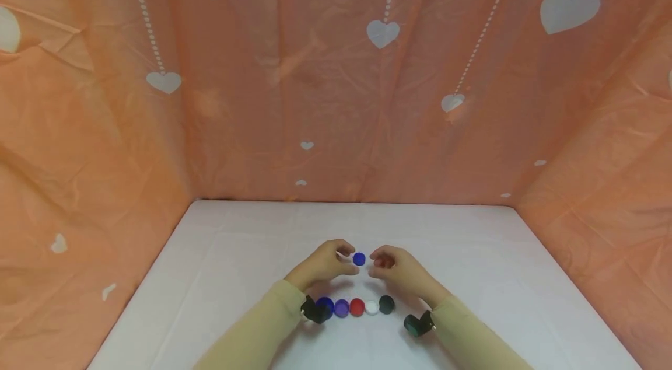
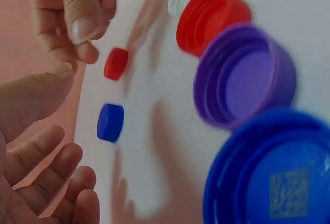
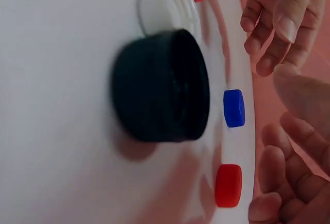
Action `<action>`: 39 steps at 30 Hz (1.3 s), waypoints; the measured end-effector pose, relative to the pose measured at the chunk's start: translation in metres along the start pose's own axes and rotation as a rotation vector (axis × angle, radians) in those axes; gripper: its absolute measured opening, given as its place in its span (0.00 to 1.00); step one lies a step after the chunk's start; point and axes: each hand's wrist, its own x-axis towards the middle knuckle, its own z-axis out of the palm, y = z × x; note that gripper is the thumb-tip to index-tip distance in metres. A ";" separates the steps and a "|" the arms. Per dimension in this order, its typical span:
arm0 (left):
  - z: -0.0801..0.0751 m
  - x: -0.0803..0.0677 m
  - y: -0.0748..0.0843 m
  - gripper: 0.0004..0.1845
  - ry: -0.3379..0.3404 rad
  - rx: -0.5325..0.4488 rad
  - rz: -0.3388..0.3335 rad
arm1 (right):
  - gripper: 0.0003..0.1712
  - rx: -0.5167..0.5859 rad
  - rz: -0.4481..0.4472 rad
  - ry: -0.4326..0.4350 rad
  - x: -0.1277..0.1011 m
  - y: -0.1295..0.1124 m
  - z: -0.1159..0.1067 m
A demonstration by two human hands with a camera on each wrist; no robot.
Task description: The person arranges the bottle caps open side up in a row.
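Observation:
My left hand (image 1: 328,260) hovers over the white table just left of a small blue bottle cap (image 1: 359,259). On the cap's other side is my right hand (image 1: 400,269), with its fingers loosely bent. Neither hand holds anything. Both wrist views also show a small red cap (image 3: 228,185) beside the blue one; the head view does not show it. Nearer the body, a row of caps runs left to right: a large blue cap (image 1: 326,303), a purple cap (image 2: 252,74), a larger red cap (image 1: 357,307), a white cap (image 1: 371,307) and a dark cap (image 3: 154,87).
The white table (image 1: 236,241) is enclosed by orange cloth (image 1: 336,96) with white hearts at the back and sides. A black wrist camera (image 1: 314,310) on the left wrist overlaps the large blue cap in the head view. Another wrist camera (image 1: 417,324) sits below the right wrist.

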 end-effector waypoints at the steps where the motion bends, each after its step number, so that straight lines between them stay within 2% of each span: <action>1: -0.001 0.002 -0.002 0.24 0.000 0.010 -0.002 | 0.19 -0.018 -0.001 0.001 0.004 -0.002 0.001; 9: -0.001 0.013 -0.009 0.22 0.002 0.051 -0.032 | 0.17 -0.089 0.035 -0.004 0.026 -0.005 0.006; 14: 0.002 0.018 -0.014 0.21 0.019 0.064 -0.029 | 0.18 -0.145 0.015 0.014 0.032 -0.004 0.009; 19: 0.006 0.018 -0.016 0.20 0.022 0.043 -0.104 | 0.18 -0.235 0.012 0.029 0.035 -0.003 0.012; 23: 0.010 0.020 -0.016 0.19 0.018 0.083 -0.142 | 0.17 -0.296 0.016 0.037 0.037 -0.001 0.014; 30: 0.012 0.023 -0.015 0.18 0.028 0.169 -0.087 | 0.12 -0.336 -0.029 0.041 0.036 -0.002 0.017; 39: 0.015 0.025 -0.017 0.13 0.049 0.182 -0.050 | 0.10 -0.344 -0.097 0.012 0.037 -0.003 0.019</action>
